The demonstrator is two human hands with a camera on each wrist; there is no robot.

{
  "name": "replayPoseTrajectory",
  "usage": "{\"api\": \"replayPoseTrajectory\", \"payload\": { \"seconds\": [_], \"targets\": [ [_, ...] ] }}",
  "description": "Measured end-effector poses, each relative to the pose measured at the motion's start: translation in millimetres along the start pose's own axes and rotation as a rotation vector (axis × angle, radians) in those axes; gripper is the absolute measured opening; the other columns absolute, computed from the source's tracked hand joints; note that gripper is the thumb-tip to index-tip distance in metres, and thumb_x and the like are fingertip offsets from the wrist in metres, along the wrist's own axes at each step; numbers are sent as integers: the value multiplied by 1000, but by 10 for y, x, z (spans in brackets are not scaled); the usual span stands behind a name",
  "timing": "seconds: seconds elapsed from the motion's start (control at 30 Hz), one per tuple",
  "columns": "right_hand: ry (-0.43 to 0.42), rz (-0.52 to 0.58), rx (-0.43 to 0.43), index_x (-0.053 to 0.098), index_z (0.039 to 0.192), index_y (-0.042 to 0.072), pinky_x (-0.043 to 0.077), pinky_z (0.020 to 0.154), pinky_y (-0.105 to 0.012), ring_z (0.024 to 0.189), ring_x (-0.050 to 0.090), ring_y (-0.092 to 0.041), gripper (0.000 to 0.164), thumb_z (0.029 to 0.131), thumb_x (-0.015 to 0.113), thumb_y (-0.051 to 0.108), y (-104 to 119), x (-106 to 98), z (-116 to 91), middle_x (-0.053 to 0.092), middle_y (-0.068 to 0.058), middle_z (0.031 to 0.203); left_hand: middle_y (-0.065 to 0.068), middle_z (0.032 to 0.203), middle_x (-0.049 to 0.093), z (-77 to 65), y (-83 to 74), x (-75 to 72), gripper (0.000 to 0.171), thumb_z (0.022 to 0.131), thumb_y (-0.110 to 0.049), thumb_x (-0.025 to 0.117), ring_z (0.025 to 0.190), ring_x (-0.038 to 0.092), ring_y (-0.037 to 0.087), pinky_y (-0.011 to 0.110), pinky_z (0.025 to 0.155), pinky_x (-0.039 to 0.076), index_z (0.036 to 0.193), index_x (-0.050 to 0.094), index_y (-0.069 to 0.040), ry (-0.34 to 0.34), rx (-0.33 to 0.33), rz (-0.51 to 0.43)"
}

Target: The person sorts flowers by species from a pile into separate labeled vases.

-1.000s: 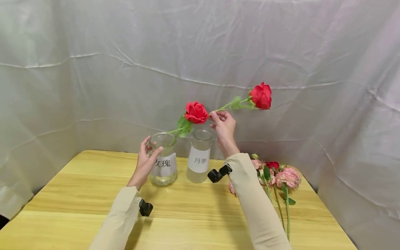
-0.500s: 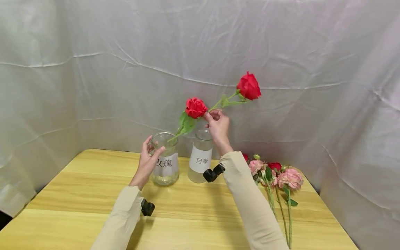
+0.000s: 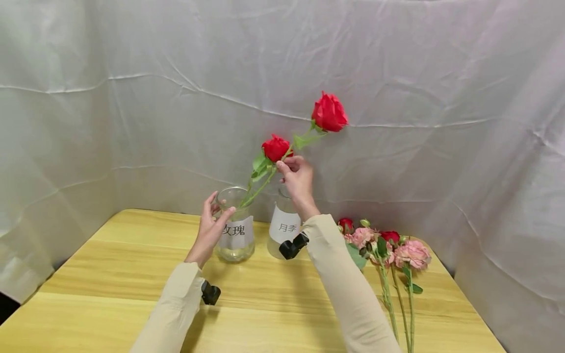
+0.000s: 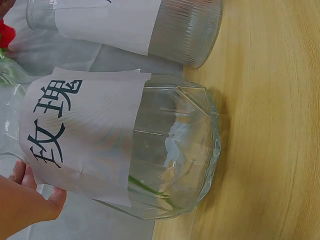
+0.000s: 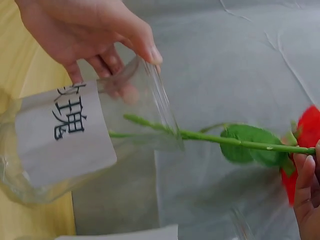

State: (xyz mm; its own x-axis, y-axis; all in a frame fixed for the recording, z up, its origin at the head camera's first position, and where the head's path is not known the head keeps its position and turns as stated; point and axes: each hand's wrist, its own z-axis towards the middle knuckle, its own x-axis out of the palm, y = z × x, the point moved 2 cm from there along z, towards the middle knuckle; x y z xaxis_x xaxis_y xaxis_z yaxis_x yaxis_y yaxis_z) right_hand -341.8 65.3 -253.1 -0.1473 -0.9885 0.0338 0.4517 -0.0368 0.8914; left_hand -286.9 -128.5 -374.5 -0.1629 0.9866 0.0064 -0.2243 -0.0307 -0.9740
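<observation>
So the left hand (image 3: 212, 230) had its thumb and fingers wrapped round the neck of the 玫瑰 vase (image 3: 237, 234), most likely so it wouldn't tip or slide on the desk (image 3: 132, 274) with a stem coming in at that angle. The right hand (image 3: 298, 184) had its fingers pinched narrow on the stem of the held rose (image 3: 329, 113), which I'd say left the lower stem free to go through the mouth; in the right wrist view the tip was inside the glass, well short of the bottom. The standing rose (image 3: 275, 148) was in the same vase, leaning right, probably just because the mouth was so wide. The 月季 vase (image 3: 284, 226) stood just beside it, partly hidden by the right arm, I figure so both were in easy reach. Same idea for the loose flowers (image 3: 362, 237) lying off to the right, stems toward the near edge. Headcount: two labelled vases, two red roses at the 玫瑰 vase (one held, one resting in it), no bloom I could spot in the other. On the desk I got two red blooms (image 3: 390, 236) and at least two big pink blooms (image 3: 413, 254), but with the overlap I couldn't tell the exact total.
</observation>
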Motion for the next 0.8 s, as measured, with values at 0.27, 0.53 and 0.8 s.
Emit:
{"api": "replayPoseTrajectory", "payload": {
  "seconds": [0.27, 0.53, 0.8],
  "targets": [
    [60, -16, 5, 64, 93, -9, 47, 50, -17, 71, 66, -24, 14, 86, 71, 0, 26, 165, -24, 68, -15, 86, 16, 146, 34, -8, 5, 24, 77, 95, -26, 61, 137, 26, 31, 50, 112, 23, 154, 13, -14, -9, 9, 16],
    [100, -33, 78, 67, 101, -9, 49, 54, -23, 85, 65, -35, 19, 87, 70, 4, 28, 207, 26, 68, -16, 92, 17, 145, 35, -7, -4, 66, 76, 96, -26, 61, 137, 26, 32, 50, 112, 21, 154, 14, -14, -3, 20, 10],
    [116, -26, 135, 66, 101, -9, 51, 56, -22, 82, 67, -28, 15, 90, 66, 1, -8, 223, 74, 69, -19, 97, 19, 147, 33, -21, -29, 96, 78, 96, -24, 61, 138, 24, 33, 50, 113, 19, 155, 12, -13, 10, 15, -15]
  ]
}}
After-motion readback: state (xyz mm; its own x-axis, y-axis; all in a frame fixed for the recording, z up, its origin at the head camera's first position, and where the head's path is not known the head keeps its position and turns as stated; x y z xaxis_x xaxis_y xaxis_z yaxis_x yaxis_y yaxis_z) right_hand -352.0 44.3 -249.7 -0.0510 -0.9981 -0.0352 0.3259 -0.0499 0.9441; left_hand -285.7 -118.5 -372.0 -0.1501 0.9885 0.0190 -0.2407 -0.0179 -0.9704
